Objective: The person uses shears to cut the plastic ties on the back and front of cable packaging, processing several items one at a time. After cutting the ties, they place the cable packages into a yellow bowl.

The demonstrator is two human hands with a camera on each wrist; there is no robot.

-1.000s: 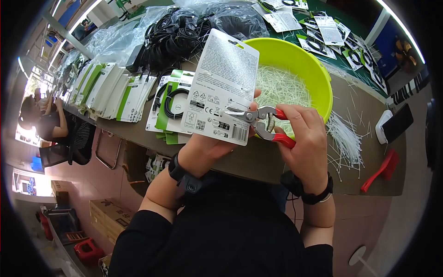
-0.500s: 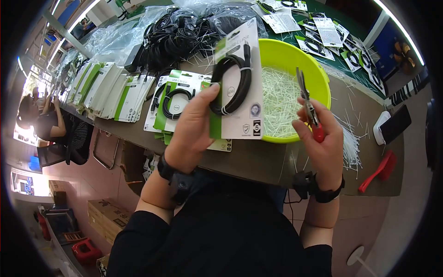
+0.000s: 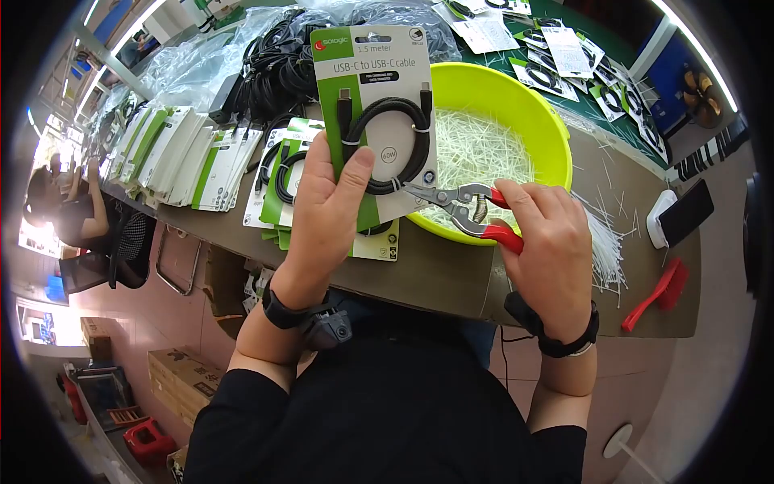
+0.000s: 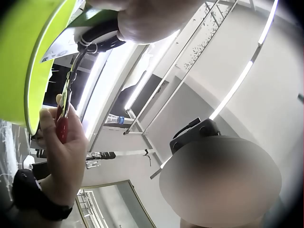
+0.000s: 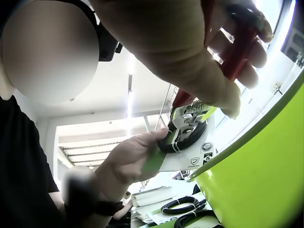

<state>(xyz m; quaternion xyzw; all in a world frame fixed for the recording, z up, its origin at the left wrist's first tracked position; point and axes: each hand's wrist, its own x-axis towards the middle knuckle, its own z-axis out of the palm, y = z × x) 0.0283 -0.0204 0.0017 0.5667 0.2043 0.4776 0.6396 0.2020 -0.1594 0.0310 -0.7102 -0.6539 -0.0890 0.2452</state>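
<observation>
- Holding the cable card [image 3: 383,121] upright above the counter [image 3: 435,278], the left hand [image 3: 318,226] pinches its lower left part, thumb on the front, fingers behind.
- Right hand [image 3: 548,250] has its fingers curled round the red handles of the cutters [image 3: 461,203]. The tips sit at the white tie on the lower bend of the black cable [image 3: 422,141].
- Green basin [image 3: 556,133] just behind holds white offcuts.
- Card looks light and bendy (thin board, likely to flex), so a grip low down, close to the cut, should steady it best. The braided cable seems soft and easy to nick.
</observation>
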